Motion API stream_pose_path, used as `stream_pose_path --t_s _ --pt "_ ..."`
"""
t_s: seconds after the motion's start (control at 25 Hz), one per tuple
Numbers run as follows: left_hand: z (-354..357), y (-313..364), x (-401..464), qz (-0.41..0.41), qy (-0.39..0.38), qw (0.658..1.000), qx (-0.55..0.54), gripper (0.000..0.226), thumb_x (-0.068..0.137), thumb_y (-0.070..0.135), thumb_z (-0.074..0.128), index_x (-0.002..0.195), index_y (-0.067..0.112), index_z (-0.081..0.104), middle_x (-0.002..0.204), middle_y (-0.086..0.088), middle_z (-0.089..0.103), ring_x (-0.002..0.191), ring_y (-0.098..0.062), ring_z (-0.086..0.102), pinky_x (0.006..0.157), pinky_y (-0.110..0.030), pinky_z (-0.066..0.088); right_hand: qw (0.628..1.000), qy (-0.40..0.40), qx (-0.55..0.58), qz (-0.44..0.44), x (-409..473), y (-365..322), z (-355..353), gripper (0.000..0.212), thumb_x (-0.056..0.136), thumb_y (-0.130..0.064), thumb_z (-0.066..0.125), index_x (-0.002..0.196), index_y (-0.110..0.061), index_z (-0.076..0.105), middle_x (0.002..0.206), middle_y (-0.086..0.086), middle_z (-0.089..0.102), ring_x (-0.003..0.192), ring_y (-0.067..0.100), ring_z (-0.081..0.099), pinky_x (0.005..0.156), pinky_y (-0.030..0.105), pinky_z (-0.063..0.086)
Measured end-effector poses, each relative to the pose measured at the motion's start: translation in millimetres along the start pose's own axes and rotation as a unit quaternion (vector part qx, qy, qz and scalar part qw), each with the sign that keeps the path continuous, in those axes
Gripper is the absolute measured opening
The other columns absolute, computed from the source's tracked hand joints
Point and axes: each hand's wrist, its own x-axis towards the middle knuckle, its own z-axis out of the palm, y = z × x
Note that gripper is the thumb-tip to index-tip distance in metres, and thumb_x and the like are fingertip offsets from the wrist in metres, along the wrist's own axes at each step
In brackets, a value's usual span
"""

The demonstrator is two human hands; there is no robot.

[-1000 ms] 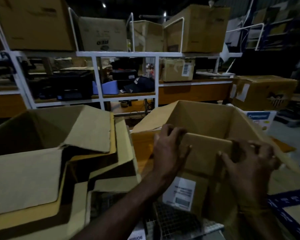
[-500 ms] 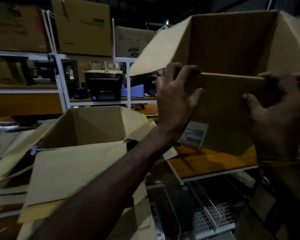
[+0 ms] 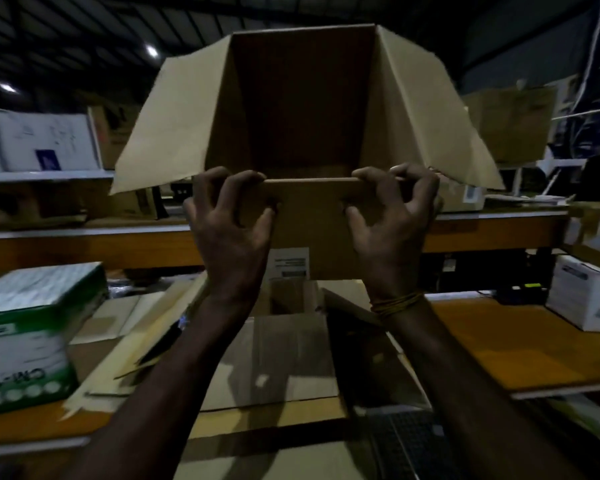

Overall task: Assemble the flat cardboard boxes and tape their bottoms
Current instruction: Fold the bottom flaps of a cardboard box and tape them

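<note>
I hold an opened brown cardboard box (image 3: 302,109) up in front of me, its open end towards me and its side flaps spread left and right. My left hand (image 3: 231,220) grips the left end of the near folded flap. My right hand (image 3: 392,216) grips the right end of that flap, with a thread band on the wrist. A white label (image 3: 289,262) shows on the box wall below the flap. Under my arms lies another box with clear tape (image 3: 274,362) across its flaps, on flattened cardboard (image 3: 118,362).
A green and white carton (image 3: 25,330) stands at the left. A white carton (image 3: 589,292) sits on an orange table (image 3: 520,351) at the right. Shelves (image 3: 84,233) with more boxes run across behind. A wire grid (image 3: 406,445) lies at the bottom.
Both hands have lifted the box from low on the right to head height in the middle. The view has swung to face a different stretch of shelves.
</note>
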Motion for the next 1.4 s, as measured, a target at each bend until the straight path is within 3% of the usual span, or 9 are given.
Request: stream_pose_path --t_s 0.2,0.28,0.4,0.6,0.76,0.88,1.12,1.32,1.4 --pt "-37.9 -30.2 -4.4 0.006 0.015 0.998 0.055 0.044 0.077 0.013 0.075 0.118 0.018 0.062 0.127 -0.011 0.047 0.116 -0.029 0.044 0.090 -0.023 0.034 0.998 -0.034 0.058 0.015 -22.7 -26.0 36.3 0.048 0.074 -0.011 0.080 0.117 -0.026 0.065 0.132 0.010 0.041 0.121 0.022 0.039 0.084 0.005 0.028" --pt "-47.8 -40.7 -9.2 0.004 0.015 0.998 0.065 0.043 0.076 0.011 0.076 0.117 0.017 0.063 0.126 -0.011 0.047 0.116 -0.030 0.043 0.090 -0.032 0.037 0.995 -0.050 0.078 0.023 -33.5 -29.9 48.5 0.048 0.074 -0.011 0.080 0.117 -0.026 0.065 0.132 0.009 0.041 0.119 0.018 0.036 0.085 0.007 0.028" --pt "-55.6 -53.7 -22.2 -0.001 0.005 0.995 0.096 0.043 0.075 0.010 0.077 0.116 0.016 0.065 0.124 -0.012 0.049 0.112 -0.032 0.045 0.087 -0.026 0.028 0.992 -0.069 0.098 0.031 -52.5 -29.0 62.0 0.047 0.074 -0.012 0.080 0.117 -0.027 0.065 0.130 0.008 0.041 0.118 0.019 0.038 0.093 0.015 0.033" --pt "-51.8 -69.4 -37.8 -0.061 -0.058 0.989 0.118 0.042 0.079 0.018 0.079 0.117 0.021 0.064 0.127 -0.007 0.048 0.108 -0.029 0.044 0.082 -0.026 0.032 0.990 -0.120 0.052 0.055 -74.3 -21.1 71.6 0.044 0.076 -0.022 0.082 0.115 -0.031 0.064 0.128 0.005 0.040 0.119 0.025 0.041 0.093 0.030 0.042" --pt "-33.0 -72.7 -33.3 -0.106 -0.137 0.973 0.151 0.042 0.079 0.025 0.078 0.117 0.033 0.062 0.127 0.000 0.047 0.110 -0.028 0.045 0.083 -0.040 0.047 0.974 -0.205 -0.007 0.092 -73.0 -6.9 70.1 0.044 0.081 -0.032 0.078 0.120 -0.034 0.060 0.130 0.003 0.036 0.119 0.023 0.037 0.091 0.027 0.034" --pt "-20.7 -82.7 -28.4 -0.113 -0.176 0.959 0.190 0.038 0.083 0.031 0.074 0.119 0.038 0.064 0.126 -0.003 0.048 0.111 -0.032 0.045 0.089 -0.048 0.046 0.955 -0.276 -0.036 0.099 -67.5 3.0 74.3 0.046 0.084 -0.038 0.072 0.127 -0.035 0.055 0.132 0.004 0.034 0.120 0.025 0.037 0.091 0.028 0.035" --pt "1.2 -135.4 -43.0 -0.183 -0.303 0.905 0.237 0.036 0.085 0.053 0.066 0.118 0.039 0.067 0.126 -0.007 0.055 0.112 -0.032 0.053 0.095 -0.044 0.044 0.895 -0.419 -0.089 0.127 -77.5 20.7 99.0 0.053 0.088 -0.049 0.063 0.136 -0.031 0.052 0.135 0.009 0.038 0.128 0.031 0.036 0.106 0.038 0.035" --pt "11.1 -163.9 -63.5 -0.235 -0.422 0.842 0.240 0.042 0.084 0.050 0.069 0.122 0.032 0.065 0.121 0.000 0.065 0.095 -0.018 0.065 0.088 -0.038 0.055 0.830 -0.527 -0.104 0.152 -102.7 41.4 124.8 0.059 0.088 -0.051 0.063 0.140 -0.028 0.050 0.143 0.013 0.037 0.130 0.036 0.037 0.108 0.042 0.036" --pt "15.7 -172.2 -73.5 -0.212 -0.465 0.817 0.266 0.055 0.084 0.051 0.068 0.134 0.033 0.055 0.138 -0.002 0.055 0.115 -0.019 0.058 0.095 -0.038 0.051 0.806 -0.559 -0.123 0.152 -113.8 51.3 132.3 0.068 0.088 -0.051 0.064 0.148 -0.031 0.039 0.153 0.012 0.027 0.135 0.039 0.032 0.110 0.045 0.035"
